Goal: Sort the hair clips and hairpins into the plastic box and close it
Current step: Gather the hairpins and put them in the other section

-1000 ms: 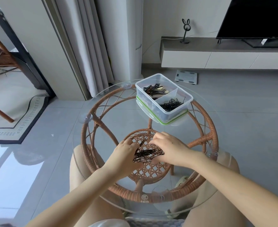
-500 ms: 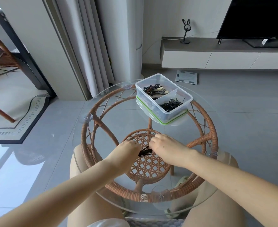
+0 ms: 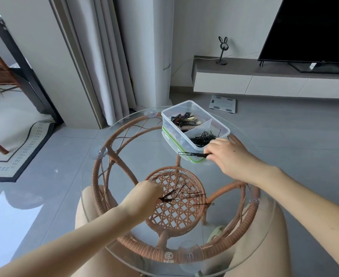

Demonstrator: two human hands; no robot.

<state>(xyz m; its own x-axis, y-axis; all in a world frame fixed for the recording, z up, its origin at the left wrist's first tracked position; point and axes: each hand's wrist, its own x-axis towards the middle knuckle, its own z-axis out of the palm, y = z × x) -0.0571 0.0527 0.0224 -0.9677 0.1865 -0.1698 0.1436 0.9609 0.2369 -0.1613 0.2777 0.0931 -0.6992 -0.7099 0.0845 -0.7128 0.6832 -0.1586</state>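
Note:
A clear plastic box (image 3: 170, 116) with two compartments stands at the far side of the round glass table (image 3: 96, 176), on its green-rimmed lid (image 3: 194, 160). Hair clips (image 3: 184, 121) fill the far compartment and black hairpins (image 3: 202, 138) the near one. My right hand (image 3: 228, 156) hovers at the box's near corner, shut on a black hair clip (image 3: 192, 154) that points left. My left hand (image 3: 144, 196) rests on the glass nearer me, shut on a bundle of black hairpins (image 3: 176, 195) that fans out to the right. One loose hairpin (image 3: 203, 204) lies just right of the bundle.
The glass top sits on a rattan frame (image 3: 112, 156) with a woven lower shelf (image 3: 176, 212). My knees (image 3: 88, 204) are under the table's near edge. A TV cabinet (image 3: 264, 82), a floor scale (image 3: 222, 103) and curtains (image 3: 108, 66) stand beyond.
My right hand has lifted away from the pile and moved up right to the box with a hair clip. My left hand stays low, with the hairpins gathered in it.

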